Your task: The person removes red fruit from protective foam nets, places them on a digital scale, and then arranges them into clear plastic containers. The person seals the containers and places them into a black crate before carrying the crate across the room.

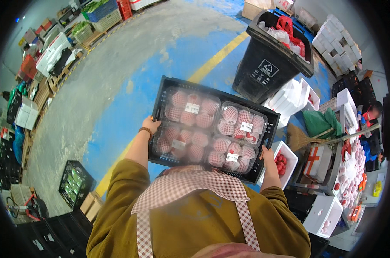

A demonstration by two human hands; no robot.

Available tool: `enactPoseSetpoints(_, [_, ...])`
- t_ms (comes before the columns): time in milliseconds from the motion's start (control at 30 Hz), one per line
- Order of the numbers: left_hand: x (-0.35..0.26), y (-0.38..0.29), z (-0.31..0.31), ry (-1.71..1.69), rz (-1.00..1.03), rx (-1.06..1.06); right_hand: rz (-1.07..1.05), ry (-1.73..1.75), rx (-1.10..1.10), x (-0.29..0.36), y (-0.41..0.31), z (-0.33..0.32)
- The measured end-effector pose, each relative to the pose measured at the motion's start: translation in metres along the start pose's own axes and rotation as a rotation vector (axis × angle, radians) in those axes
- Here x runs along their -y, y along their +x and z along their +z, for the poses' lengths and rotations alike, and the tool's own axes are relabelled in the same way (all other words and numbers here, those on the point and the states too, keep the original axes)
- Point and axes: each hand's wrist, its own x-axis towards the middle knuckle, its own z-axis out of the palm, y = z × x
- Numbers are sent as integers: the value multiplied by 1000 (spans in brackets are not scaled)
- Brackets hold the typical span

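Observation:
I hold a black plastic crate (269, 126) in front of my body, one hand on each short side. My left hand (150, 125), with a bead bracelet at the wrist, grips the left end. On the right end, my right hand (267, 153) has its fingers around the rim. Inside lie several clear plastic clamshell packs, among them one at the far left (209, 106) and one at the near right (217, 158). They hold round reddish fruits in foam nets. Each pack bears a white printed label (246, 126).
A black wheeled bin (256, 61) with bags stands beyond the crate. To the right are a foam box of red fruit (290, 164), a broom (298, 135) and a table of netted fruit (351, 167), with a person (372, 125) behind. A crate of green packs (73, 183) sits at left.

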Motion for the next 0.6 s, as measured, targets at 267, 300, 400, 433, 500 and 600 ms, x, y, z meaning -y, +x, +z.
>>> enactPoseSetpoints(267, [-63,123,-28,-7,-88,9,0,-32,106,110,120,91])
enactPoseSetpoints(300, [-63,141,-32,-16,-97,21,14,-62,109,117,129,101])
enactPoseSetpoints(400, [-60,195,-40,-76,-66,40,39,-89,110,132,160,139])
enactPoseSetpoints(433, [-59,213,-41,-49,-76,43,49,-75,117,137,173,151])
enactPoseSetpoints(500, [-65,256,-47,6,-103,45,61,-147,85,151,196,180])
enactPoseSetpoints(600, [-80,323,-64,-8,-125,84,108,-133,25,176,221,226])
